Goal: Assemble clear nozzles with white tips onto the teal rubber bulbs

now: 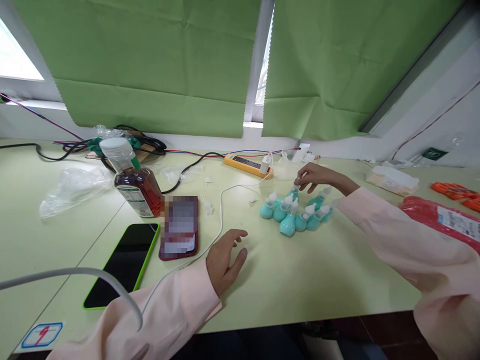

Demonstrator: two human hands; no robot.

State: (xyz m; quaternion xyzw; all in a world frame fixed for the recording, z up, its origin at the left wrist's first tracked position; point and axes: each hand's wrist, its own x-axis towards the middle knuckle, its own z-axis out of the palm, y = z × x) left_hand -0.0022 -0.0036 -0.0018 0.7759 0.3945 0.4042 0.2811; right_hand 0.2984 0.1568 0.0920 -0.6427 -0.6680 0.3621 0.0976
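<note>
Several teal squeeze-bulb nasal aspirators with clear pointed tips, one of them a front bulb (287, 226), stand and lean in a cluster on the pale green table (337, 280). At the back of the cluster, my right hand (313, 177) pinches the tip of one nasal aspirator (292, 193), whose bulb is partly hidden behind the others. My left hand (225, 262) hovers over or rests on the table left of the cluster; its fingers and thumb are apart with nothing between them. A white cable (220, 215) runs past that hand.
On the left are a bottle of dark red liquid (138, 192), a phone with a lit screen (180, 227) and a green-edged phone (123, 265). Behind lies a yellow power strip (243, 165) with a plug. A red package (442, 220) and a tissue pack (392, 180) sit right.
</note>
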